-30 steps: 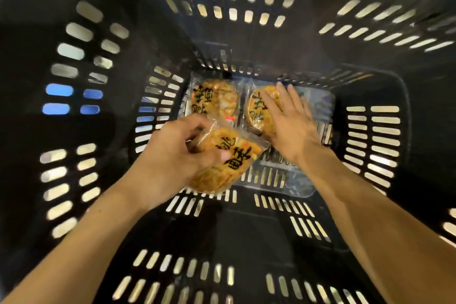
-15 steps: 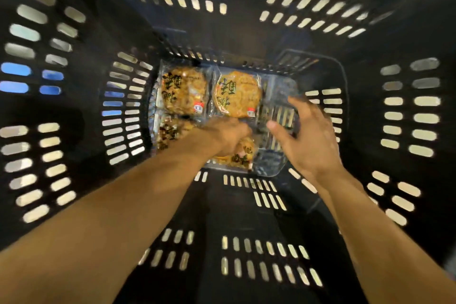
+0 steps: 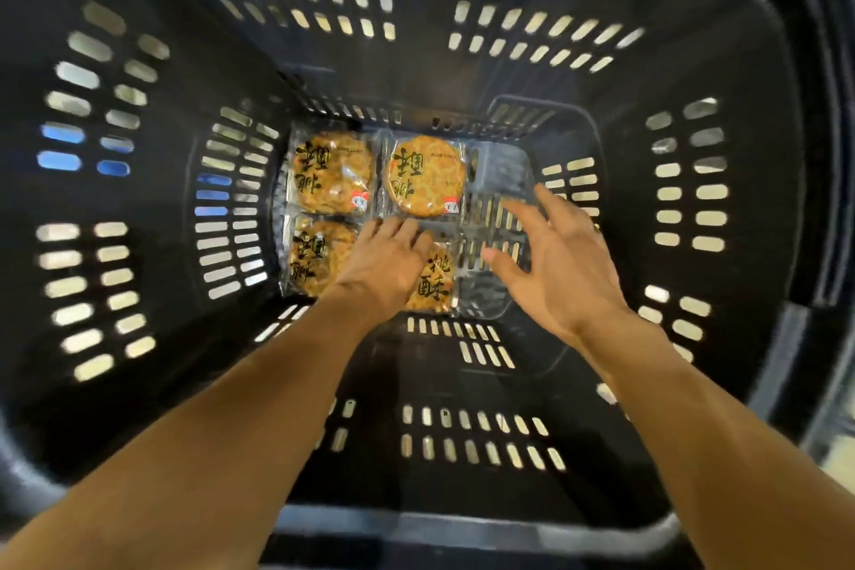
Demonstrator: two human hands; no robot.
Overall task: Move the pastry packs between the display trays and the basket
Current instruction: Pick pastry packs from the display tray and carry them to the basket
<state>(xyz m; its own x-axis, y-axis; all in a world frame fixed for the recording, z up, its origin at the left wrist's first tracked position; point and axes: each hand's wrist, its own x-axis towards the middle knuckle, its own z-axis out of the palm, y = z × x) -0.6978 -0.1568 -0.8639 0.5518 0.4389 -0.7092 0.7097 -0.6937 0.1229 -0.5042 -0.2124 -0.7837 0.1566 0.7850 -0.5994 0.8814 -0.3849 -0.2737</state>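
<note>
Four pastry packs (image 3: pixel 425 176) lie flat in a clear tray (image 3: pixel 497 162) on the basket (image 3: pixel 439 384) floor, looking light, crinkly-slick and crumbly, so pinch the sealed film edges. The left hand (image 3: pixel 384 264) rests flat-fingered on the near-right pack (image 3: pixel 432 282), gripping nothing. The right hand (image 3: pixel 555 264) hovers spread above the tray's bare right side.

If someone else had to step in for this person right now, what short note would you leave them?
Left hand: fingers flat, resting on the near-right pastry pack, not gripping it.
Right hand: open, holding nothing, above the clear tray's bare right side.
Things: the tray lies on the floor of the black basket. Four packs sit in it: far-left pack, far-middle pack, near-left pack, and the one under the left hand.
Done: four packs in place.
Left: the right column of the tray has no packs.
</note>
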